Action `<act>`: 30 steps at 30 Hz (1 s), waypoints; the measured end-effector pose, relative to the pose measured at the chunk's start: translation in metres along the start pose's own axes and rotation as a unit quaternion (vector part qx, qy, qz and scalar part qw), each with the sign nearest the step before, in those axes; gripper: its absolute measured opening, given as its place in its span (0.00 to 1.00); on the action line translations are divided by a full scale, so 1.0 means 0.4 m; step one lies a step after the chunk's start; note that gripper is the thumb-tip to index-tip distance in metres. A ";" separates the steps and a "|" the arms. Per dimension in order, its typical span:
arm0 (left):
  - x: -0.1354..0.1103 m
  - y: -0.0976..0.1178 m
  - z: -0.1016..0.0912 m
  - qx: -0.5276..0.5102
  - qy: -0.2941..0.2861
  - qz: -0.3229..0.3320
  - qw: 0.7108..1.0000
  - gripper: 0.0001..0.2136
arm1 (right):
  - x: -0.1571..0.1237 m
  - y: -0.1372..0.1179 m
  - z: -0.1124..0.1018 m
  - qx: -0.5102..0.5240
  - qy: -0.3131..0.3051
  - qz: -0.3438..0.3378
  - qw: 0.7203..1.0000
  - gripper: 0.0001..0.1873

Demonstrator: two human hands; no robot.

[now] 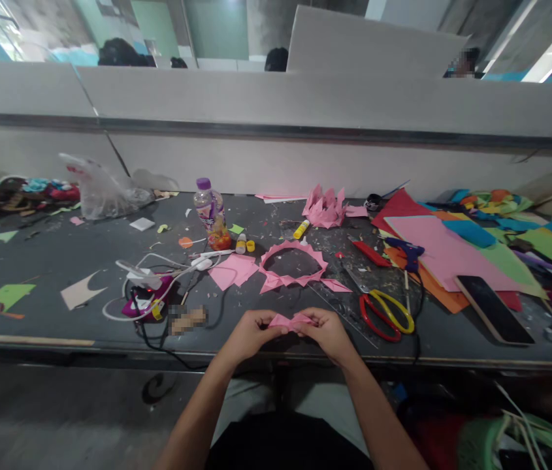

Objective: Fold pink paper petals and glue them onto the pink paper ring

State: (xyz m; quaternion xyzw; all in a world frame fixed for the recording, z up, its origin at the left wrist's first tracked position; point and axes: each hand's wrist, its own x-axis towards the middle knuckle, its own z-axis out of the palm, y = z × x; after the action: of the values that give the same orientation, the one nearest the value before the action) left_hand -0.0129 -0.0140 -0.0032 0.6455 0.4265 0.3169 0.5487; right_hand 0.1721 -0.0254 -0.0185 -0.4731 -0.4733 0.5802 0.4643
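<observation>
Between my two hands, near the table's front edge, is a small folded piece of pink paper [289, 322]. My left hand [255, 334] pinches its left end, and my right hand [323, 331] pinches the right end. Just beyond lies a ring of folded pink paper [295, 279] with pointed edges. A loose folded pink piece [337, 285] rests at the ring's right side. Flat pink paper sheets [233, 271] lie to its left. Farther back stands a pink paper flower shape [325, 207] with upright petals.
Scissors [387, 314] with red and yellow handles, a glue gun [404, 251], a red cutter [370, 252] and a phone [494, 308] lie to the right. Coloured paper [456, 251] is piled there. Leftward are a bottle [211, 215], a glue stick [241, 244] and a corded purple power strip [146, 297].
</observation>
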 end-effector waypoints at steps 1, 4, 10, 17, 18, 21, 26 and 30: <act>0.000 0.002 -0.003 0.000 -0.008 -0.001 1.000 0.12 | 0.000 -0.004 -0.002 0.005 -0.014 0.004 1.000 0.15; -0.004 0.012 -0.012 -0.008 -0.044 0.001 0.999 0.11 | -0.005 -0.016 -0.010 0.006 -0.067 0.021 0.998 0.15; -0.009 0.022 -0.021 0.038 -0.087 0.020 0.995 0.08 | -0.013 -0.035 -0.016 -0.023 -0.143 0.019 0.989 0.10; -0.009 0.024 -0.019 0.049 -0.097 0.043 0.993 0.09 | -0.009 -0.035 -0.010 -0.018 -0.148 0.020 0.989 0.10; -0.009 0.025 -0.021 0.046 -0.112 0.041 0.992 0.09 | -0.009 -0.033 -0.010 -0.014 -0.159 0.031 0.987 0.11; -0.010 0.025 -0.030 0.015 -0.139 0.027 0.990 0.10 | -0.008 -0.026 -0.007 -0.007 -0.175 0.055 0.983 0.12; -0.011 0.013 -0.030 -0.072 -0.096 0.016 0.993 0.17 | 0.001 -0.010 0.004 0.004 -0.121 0.015 0.993 0.12; -0.008 0.006 -0.015 -0.038 -0.026 0.032 0.998 0.19 | 0.004 0.007 0.006 -0.001 -0.078 -0.033 0.996 0.14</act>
State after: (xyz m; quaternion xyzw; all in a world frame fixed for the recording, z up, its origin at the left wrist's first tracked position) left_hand -0.0192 -0.0144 0.0006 0.6459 0.3787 0.3334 0.5730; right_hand 0.1693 -0.0242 -0.0211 -0.4108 -0.5237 0.5996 0.4442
